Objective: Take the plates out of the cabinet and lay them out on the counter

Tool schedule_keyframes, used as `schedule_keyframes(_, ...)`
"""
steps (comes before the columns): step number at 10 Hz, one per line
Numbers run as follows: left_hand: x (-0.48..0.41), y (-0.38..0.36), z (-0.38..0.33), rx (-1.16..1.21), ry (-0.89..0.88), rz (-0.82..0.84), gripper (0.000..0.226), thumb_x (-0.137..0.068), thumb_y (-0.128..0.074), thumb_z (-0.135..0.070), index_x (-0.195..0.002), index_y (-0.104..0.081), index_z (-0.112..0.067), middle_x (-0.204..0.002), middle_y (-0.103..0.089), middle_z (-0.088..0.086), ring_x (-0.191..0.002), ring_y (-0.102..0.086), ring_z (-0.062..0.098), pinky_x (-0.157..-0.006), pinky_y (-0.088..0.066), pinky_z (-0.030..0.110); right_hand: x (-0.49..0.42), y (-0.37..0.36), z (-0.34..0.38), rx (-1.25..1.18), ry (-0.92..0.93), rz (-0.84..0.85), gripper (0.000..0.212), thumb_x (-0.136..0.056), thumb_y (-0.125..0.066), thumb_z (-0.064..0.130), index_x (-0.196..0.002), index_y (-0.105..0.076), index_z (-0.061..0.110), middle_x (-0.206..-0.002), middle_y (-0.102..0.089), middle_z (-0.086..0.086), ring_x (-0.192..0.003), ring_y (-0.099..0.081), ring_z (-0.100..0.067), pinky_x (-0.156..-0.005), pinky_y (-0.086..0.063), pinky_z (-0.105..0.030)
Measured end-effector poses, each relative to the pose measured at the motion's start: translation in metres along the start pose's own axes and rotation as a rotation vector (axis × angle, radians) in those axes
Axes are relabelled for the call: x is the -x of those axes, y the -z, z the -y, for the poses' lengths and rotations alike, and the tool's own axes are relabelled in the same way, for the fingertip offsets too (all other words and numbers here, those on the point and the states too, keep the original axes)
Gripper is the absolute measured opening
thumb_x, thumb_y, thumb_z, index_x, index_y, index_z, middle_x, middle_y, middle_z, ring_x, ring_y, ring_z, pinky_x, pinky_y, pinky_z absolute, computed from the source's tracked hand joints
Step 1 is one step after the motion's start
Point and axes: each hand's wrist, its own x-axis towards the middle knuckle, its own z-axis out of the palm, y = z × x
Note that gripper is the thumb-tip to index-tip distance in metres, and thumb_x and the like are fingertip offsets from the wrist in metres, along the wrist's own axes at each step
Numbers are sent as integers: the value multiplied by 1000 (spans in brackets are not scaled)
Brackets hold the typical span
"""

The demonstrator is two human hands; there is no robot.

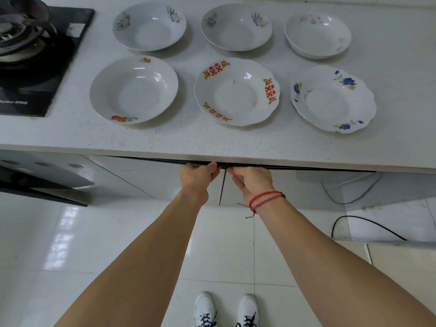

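Observation:
Several white plates lie in two rows on the speckled counter (212, 140). The front row holds an orange-flowered plate (133, 89), a red-patterned plate (236, 92) and a blue-flowered plate (333, 99). Behind them sit three pale floral plates (149, 26), (236, 27), (318, 34). Below the counter edge, my left hand (197, 177) grips the top edge of the left cabinet door (165, 178). My right hand (251, 180), with a red string bracelet on the wrist, grips the top edge of the right cabinet door (278, 187). The doors meet at a dark seam; the cabinet's inside is hidden.
A black gas stove (35, 55) with a dark pan occupies the counter's left end. A black cable (368, 225) runs over the white tiled floor at right. My white sneakers (226, 310) stand on the tiles below.

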Motion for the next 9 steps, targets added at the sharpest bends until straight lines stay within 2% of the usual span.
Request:
schedule_keyframes(1,-2,-3,-2,-3,-19,27,24,-80,-59,19,-89,-65,-2,-91,-69,10,-88,-69,24,-89,-56,35,-2,-3,4,-58,2,27,24,-76,-64,-15,-80,-67,9,-95,-69,-14,-110,-67,-31,-75,-54,-26)
schedule_keyframes(2,-2,-5,-4,2,-31,34,30,-78,-54,24,-84,-64,-4,-86,-66,9,-86,-65,25,-90,-55,37,-2,-5,6,-89,-3,34,26,-76,-59,-21,-78,-65,5,-78,-63,-9,-102,-68,-30,-69,-53,-25)
schedule_keyframes(3,0,-5,-4,4,-34,48,29,-77,-52,25,-83,-63,-2,-85,-65,10,-87,-63,26,-91,-55,37,1,-3,6,-113,-4,64,28,-78,-56,-22,-86,-67,3,-96,-67,-15,-98,-67,-25,-69,-53,-24)
schedule_keyframes(4,3,-3,-1,14,-33,66,29,-78,-52,24,-90,-64,0,-91,-68,10,-95,-66,26,-93,-54,36,5,-1,5,-116,8,69,27,-79,-64,-17,-95,-69,4,-104,-70,-14,-95,-67,-21,-73,-54,-23)
schedule_keyframes(5,8,2,-1,-20,-34,67,27,-80,-53,19,-90,-65,-3,-92,-69,7,-97,-66,22,-92,-54,33,7,3,4,-69,17,47,23,-79,-67,-11,-91,-68,9,-111,-72,-15,-109,-67,-24,-77,-54,-24)
schedule_keyframes(6,17,9,-3,-67,-31,59,19,-84,-61,9,-102,-66,2,-97,-67,8,-98,-65,22,-90,-56,33,16,8,7,19,6,34,15,-80,-65,-4,-86,-61,9,-91,-67,-10,-113,-66,-28,-80,-55,-29)
schedule_keyframes(7,30,16,-6,-74,-41,61,28,-88,-64,-2,-115,-59,-2,-113,-65,9,-109,-63,22,-94,-54,37,35,13,14,87,-14,50,8,-85,-66,13,-93,-64,12,-101,-69,-8,-105,-70,-24,-83,-55,-35)
schedule_keyframes(8,45,22,-13,-185,-62,74,50,-90,-65,-19,-135,-49,-5,-125,-60,9,-106,-62,19,-100,-50,40,57,16,23,235,-7,61,9,-89,-65,30,-91,-61,22,-108,-68,-7,-101,-68,-22,-92,-55,-41)
schedule_keyframes(9,66,29,-20,-385,-165,71,57,-90,-63,-32,-141,-44,-13,-134,-55,6,-114,-57,22,-105,-45,41,78,21,30,398,89,54,24,-91,-59,42,-102,-62,20,-111,-65,-12,-100,-66,-22,-96,-52,-46)
